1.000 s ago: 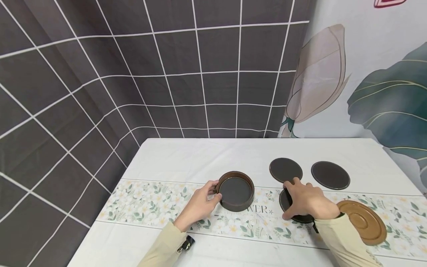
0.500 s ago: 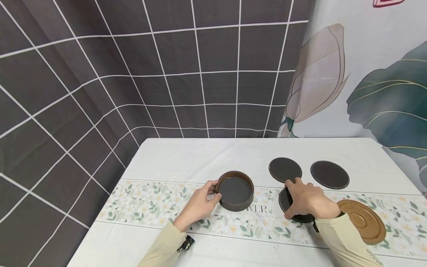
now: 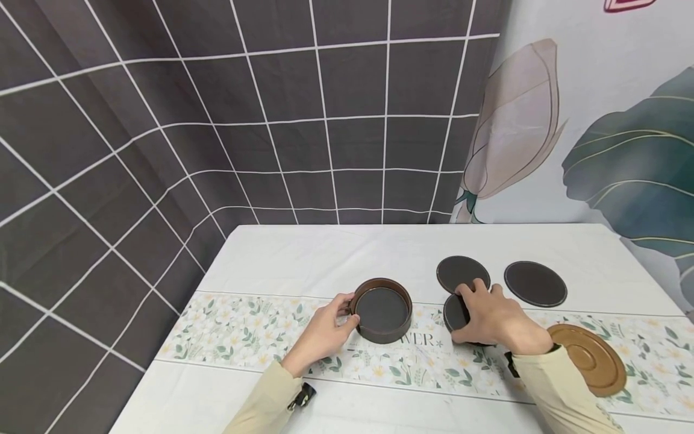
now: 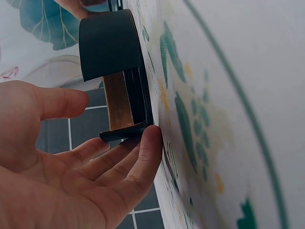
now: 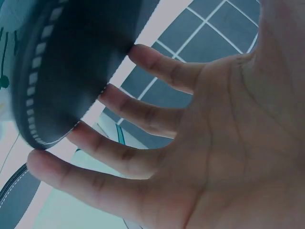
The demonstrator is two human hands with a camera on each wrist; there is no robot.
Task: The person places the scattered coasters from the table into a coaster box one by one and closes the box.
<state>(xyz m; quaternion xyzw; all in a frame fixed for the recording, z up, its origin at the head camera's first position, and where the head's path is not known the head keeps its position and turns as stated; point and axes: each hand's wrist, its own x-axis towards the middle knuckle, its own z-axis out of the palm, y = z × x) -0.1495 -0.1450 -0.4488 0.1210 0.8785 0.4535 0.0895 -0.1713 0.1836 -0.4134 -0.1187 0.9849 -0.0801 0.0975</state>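
Observation:
My left hand (image 3: pixel 327 328) holds the near-left side of a round dark coaster holder (image 3: pixel 400 332), its fingers along the wall and the thumb at the rim. In the left wrist view, the holder (image 4: pixel 112 45) shows a cut-out in its wall, brown lining and dark layers low inside. With fingers and thumb spread at its edge, my right hand (image 3: pixel 496 319) grips a round black coaster (image 3: pixel 454 312), partly hidden under the palm. White stitching runs round this coaster (image 5: pixel 71 67) in the right wrist view, where it is tilted.
Two more dark coasters, one behind my right hand (image 3: pixel 461 271) and one farther right (image 3: pixel 535 283), lie flat on the table. A brown round ridged disc (image 3: pixel 591 360) lies beside my right forearm. Behind the white, flower-banded tablecloth (image 3: pixel 325 253) hangs a dark grid-patterned curtain (image 3: pixel 352 144).
My right hand has shifted slightly left and away from me, and the gripped coaster has moved left with it. The left hand and the holder stay in place.

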